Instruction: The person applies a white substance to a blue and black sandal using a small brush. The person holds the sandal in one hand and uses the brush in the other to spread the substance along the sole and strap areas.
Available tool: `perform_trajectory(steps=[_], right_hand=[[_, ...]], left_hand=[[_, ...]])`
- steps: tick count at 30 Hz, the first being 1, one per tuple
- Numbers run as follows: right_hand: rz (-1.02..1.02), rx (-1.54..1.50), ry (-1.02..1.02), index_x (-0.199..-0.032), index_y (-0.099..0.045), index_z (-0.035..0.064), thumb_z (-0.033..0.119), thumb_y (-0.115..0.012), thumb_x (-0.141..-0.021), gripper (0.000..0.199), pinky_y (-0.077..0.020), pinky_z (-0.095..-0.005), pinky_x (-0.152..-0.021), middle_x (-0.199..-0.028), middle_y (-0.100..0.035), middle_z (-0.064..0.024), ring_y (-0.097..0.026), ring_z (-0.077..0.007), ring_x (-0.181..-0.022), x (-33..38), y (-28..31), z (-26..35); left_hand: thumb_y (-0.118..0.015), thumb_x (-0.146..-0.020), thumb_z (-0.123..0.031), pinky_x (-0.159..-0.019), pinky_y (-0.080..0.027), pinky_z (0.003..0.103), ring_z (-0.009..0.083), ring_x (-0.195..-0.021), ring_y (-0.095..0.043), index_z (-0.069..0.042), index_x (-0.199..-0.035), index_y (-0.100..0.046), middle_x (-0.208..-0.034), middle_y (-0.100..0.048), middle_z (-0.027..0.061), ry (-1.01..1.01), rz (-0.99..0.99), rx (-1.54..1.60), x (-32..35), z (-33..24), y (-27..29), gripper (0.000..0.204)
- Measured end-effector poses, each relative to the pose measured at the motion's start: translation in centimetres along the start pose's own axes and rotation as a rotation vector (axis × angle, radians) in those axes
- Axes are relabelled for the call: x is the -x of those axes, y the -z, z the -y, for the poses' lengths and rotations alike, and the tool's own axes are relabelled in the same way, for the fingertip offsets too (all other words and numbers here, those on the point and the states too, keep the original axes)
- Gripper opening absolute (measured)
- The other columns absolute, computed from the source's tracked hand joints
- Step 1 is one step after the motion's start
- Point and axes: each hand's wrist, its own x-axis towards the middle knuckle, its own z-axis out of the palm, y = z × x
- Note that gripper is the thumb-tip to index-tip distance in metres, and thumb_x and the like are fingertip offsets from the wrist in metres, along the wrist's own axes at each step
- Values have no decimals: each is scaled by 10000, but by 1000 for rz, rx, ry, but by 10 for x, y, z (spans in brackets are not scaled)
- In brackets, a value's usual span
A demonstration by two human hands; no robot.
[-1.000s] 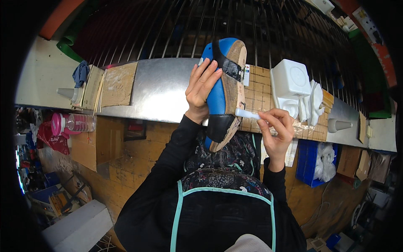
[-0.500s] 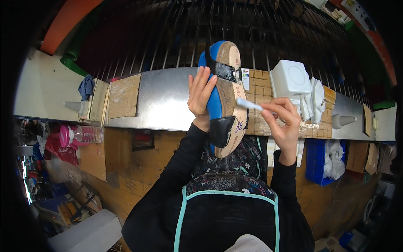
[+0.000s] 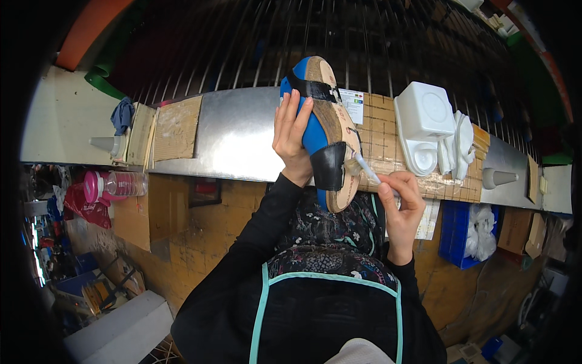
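Note:
A sandal [image 3: 328, 166] with black straps and a tan underside is fitted over a blue shoe last [image 3: 313, 136], tilted with its bottom turned partly toward the right. My left hand [image 3: 293, 134] holds it from the left side, fingers stretched along the blue last and the upper strap. In my right hand [image 3: 402, 206] is a small white-handled brush [image 3: 369, 169], pinched between thumb and fingers. The brush tip meets the underside near the folded end of the lower strap; the bristles are hard to make out.
A white plastic container [image 3: 424, 115] stands on cardboard [image 3: 382, 130] right of the sandal, by folded white cloths [image 3: 462, 142]. Metal bars [image 3: 242, 51] lie beyond the steel bench [image 3: 230, 130]. A blue bin [image 3: 454, 233] with plastic bags sits below right; grey cones [image 3: 500, 178] rest on the bench.
The brush has moved down along the underside, from its middle to near the lower strap. The sandal has turned, showing more of its strap side.

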Motion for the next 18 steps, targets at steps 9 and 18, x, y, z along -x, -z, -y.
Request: perform_trajectory(steps=[9, 18], right_hand=[[-43, 103, 63, -989, -740, 21, 79, -724, -867, 136, -407, -216, -586, -897, -570, -32, -515, -95, -735, -3, -12, -1], [-123, 341, 215, -976, -760, 71, 86, -760, -825, 152, -378, -243, -680, -881, -600, -21, -513, -104, -691, -15, -15, 0]], left_hand=[[-762, -777, -271, -1072, -376, 531, 386, -1308, -492, -134, -1275, -637, -1380, -556, 174, -36, -15, -46, 4, 6, -1, 532], [-740, -792, -215, -1068, -379, 533, 376, -1303, -500, -156, -1233, -667, -1366, -573, 153, -69, -22, -59, 5, 14, 2, 451]])
